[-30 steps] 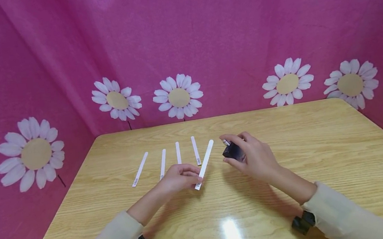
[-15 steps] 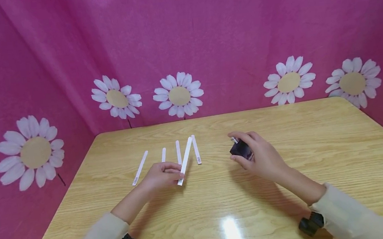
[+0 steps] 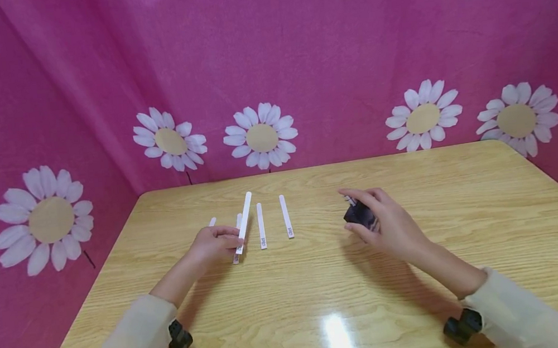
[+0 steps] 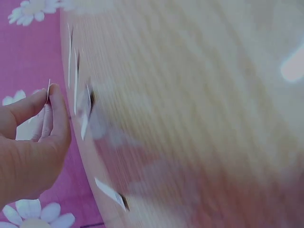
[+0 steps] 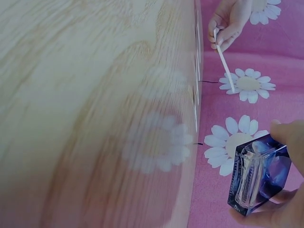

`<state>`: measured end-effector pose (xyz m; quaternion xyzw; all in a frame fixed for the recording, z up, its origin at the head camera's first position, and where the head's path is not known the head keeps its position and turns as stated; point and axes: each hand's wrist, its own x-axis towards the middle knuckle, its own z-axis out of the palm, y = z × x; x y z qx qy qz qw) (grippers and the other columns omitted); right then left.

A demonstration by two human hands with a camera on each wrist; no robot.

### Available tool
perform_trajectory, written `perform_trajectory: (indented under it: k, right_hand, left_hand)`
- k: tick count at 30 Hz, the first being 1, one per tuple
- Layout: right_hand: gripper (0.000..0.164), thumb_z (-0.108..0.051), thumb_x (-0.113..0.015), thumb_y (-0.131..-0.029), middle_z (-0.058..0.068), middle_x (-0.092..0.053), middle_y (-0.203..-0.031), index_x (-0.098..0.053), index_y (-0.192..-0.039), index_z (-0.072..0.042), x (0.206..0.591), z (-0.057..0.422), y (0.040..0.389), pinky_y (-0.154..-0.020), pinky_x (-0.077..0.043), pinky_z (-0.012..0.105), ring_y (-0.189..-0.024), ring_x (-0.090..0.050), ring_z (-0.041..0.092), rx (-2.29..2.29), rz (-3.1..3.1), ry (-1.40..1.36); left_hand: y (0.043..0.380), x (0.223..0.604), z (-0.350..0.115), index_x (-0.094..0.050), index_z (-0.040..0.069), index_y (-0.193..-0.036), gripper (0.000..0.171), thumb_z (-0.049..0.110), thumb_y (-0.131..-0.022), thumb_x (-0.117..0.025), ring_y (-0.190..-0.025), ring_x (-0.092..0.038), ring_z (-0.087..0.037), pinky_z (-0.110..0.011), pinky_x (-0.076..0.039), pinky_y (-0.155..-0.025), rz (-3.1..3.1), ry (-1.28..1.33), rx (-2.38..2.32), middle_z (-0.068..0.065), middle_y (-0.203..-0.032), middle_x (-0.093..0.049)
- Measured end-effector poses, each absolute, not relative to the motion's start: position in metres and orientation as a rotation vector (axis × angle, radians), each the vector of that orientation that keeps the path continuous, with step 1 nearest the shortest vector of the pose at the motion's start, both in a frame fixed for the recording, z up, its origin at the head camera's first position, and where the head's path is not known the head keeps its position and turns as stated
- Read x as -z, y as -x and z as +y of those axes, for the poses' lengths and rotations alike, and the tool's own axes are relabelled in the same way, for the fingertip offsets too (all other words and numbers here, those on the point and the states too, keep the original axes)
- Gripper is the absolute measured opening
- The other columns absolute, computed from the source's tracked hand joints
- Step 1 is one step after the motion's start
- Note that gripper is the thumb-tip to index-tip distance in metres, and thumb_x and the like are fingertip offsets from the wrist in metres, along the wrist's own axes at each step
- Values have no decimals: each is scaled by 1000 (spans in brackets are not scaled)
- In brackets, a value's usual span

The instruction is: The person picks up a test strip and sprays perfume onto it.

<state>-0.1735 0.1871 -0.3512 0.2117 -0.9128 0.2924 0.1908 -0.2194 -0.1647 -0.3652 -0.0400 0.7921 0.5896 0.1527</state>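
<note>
My left hand pinches a white perfume test strip near its printed lower end, between thumb and fingers. The strip is held tilted above the table, its rounded end pointing away. In the right wrist view the same strip shows in the fingers. On the right, my right hand grips a dark, square glass perfume bottle, with the index finger at its silver sprayer. The right wrist view shows the bottle's thick clear-and-blue glass base between thumb and fingers.
Several more strips lie spread on the wooden table. Two, a middle strip and a right strip, show whole; the two further left are partly covered by the left hand and held strip. A pink daisy-print curtain stands behind.
My left hand has carried the held strip leftward, from near the bottle to over the lying strips. My right hand has drawn the bottle slightly to the right.
</note>
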Motion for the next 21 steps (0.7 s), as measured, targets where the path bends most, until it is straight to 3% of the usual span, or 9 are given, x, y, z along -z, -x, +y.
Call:
perform_trajectory:
  k: [3,7,14,21]
  right_hand:
    - [59,-22,-74,-85,15,-56,-115,-49,-138,-26,351,189,174,-53,-47,20,-84,-58,23,-829,-2551,-603]
    - [58,-20,-74,-85,16,-55,-116,-50,-137,-24,350,190,174,-53,-47,20,-88,-57,24,-852,-2529,-617]
    - [58,-17,-74,-84,16,-56,-116,-51,-137,-22,351,193,175,-56,-49,22,-91,-58,25,-861,-2499,-627]
    - [58,-17,-74,-84,15,-56,-116,-51,-137,-22,350,194,174,-55,-48,20,-93,-57,25,-868,-2492,-629]
  left_hand:
    - [225,364,-169,-54,-16,-120,37,-1,-88,-63,-75,-65,-7,-31,-60,-82,2305,148,-1674,-3,-82,-68]
    - [231,365,-177,-54,-17,-121,37,-2,-88,-62,-76,-63,-6,-32,-59,-84,2310,181,-1688,-4,-85,-65]
    - [241,368,-187,-58,-11,-121,38,5,-88,-66,-75,-65,-4,-23,-59,-77,2412,268,-1588,-8,-95,-69]
    - [253,369,-192,-59,-15,-116,35,1,-86,-66,-66,-62,-1,-21,-59,-71,2442,297,-1608,-5,-88,-63]
